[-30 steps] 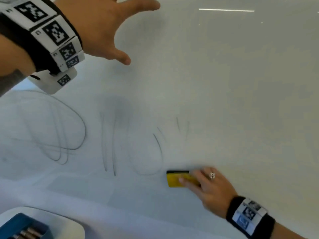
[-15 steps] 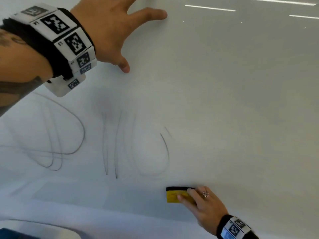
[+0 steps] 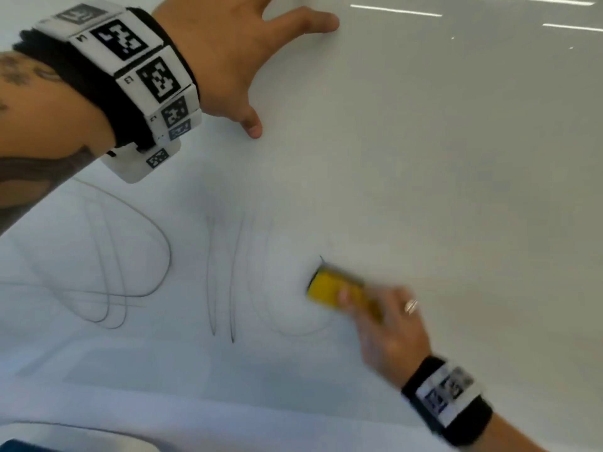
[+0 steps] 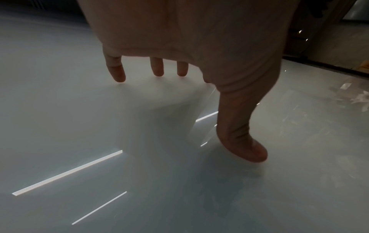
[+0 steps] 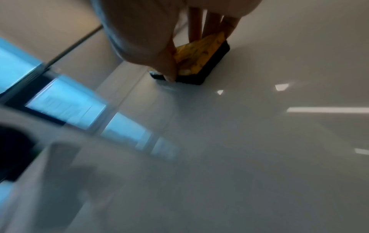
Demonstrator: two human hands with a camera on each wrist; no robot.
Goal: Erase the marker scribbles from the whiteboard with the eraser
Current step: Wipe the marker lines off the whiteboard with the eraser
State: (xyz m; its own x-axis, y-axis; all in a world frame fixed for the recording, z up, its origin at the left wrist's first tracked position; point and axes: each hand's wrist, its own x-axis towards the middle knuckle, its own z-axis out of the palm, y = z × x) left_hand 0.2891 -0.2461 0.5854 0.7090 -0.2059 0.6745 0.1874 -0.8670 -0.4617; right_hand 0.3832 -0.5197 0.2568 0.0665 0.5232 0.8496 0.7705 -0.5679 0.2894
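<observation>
Two hands work here: the right hand (image 3: 388, 324) grips the eraser (image 3: 329, 285) on the whiteboard (image 3: 456, 190), at the scribbles (image 3: 225, 278). The left hand (image 3: 228, 50) is spread flat above. This eraser looks light, with a soft pad, best pinched by its sides.

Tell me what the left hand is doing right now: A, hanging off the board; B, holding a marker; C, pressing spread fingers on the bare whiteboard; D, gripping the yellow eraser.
C: the left hand is spread flat with fingertips touching the bare whiteboard, above the scribbles, while the right hand holds the yellow eraser.
</observation>
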